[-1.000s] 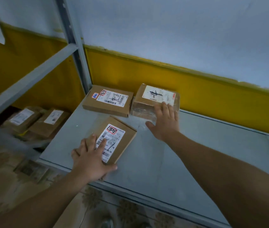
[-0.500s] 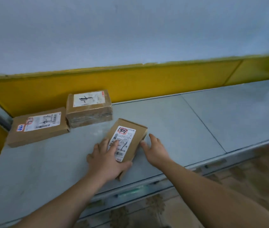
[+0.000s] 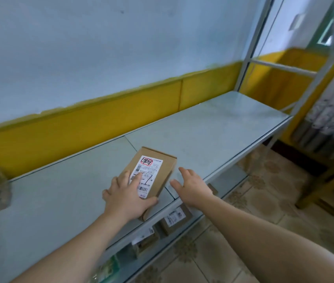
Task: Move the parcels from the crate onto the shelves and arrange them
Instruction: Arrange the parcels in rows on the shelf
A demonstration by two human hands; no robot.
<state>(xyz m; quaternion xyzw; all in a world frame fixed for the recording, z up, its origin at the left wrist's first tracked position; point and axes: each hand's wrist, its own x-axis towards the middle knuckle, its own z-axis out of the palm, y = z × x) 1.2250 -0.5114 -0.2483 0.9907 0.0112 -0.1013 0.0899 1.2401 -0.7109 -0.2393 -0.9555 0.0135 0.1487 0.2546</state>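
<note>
A grey metal shelf (image 3: pixel 213 127) stretches away beyond both hands. On it, a brown labelled parcel (image 3: pixel 158 170) lies under the left hand (image 3: pixel 127 197), whose flat fingers press its top, thumb against its near end. The right hand (image 3: pixel 192 186) hovers just right of it, fingers spread, holding nothing. Smaller parcels (image 3: pixel 175 218) sit on the tier below the hands.

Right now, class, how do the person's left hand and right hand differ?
The left hand lies flat on the parcel; the right hand sits beside it, apart. The left hand's fingers overlap the label; the right hand's spread over the shelf. Both are open.
</note>
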